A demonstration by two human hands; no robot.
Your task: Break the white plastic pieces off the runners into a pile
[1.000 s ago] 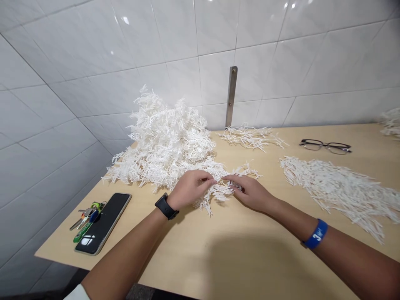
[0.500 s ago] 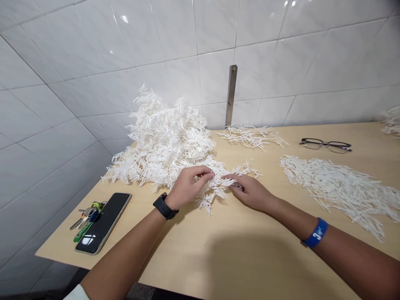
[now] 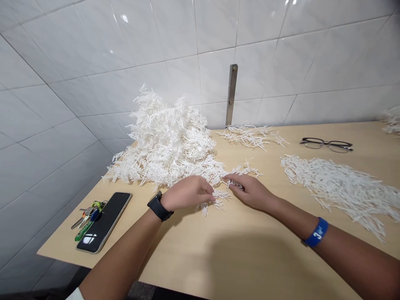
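Observation:
A tall heap of thin white branching strands [image 3: 168, 141] stands on the table's left half against the tiled wall. My left hand [image 3: 187, 193], with a black watch at its wrist, is at the heap's front right corner. Its thumb and fingers pinch together on a few loose strands [image 3: 204, 207] low over the table. Just to the right, my right hand [image 3: 253, 191] is curled with its fingertips closed around a small bunch of white strands [image 3: 236, 180]. The fingers partly hide that bunch. A blue band circles the right forearm.
Neatly lying white strands [image 3: 337, 183] spread at the right; a smaller scatter [image 3: 253, 136] lies near the wall. Glasses [image 3: 326, 144] rest at the back right. A phone [image 3: 104, 223] and keys [image 3: 89, 214] lie at the left. A metal bracket [image 3: 231, 96] is on the wall.
My left hand has come down and slightly toward me, from the heap's edge onto the loose strands in front. My right hand has stayed nearly still, its fingers on the bunch.

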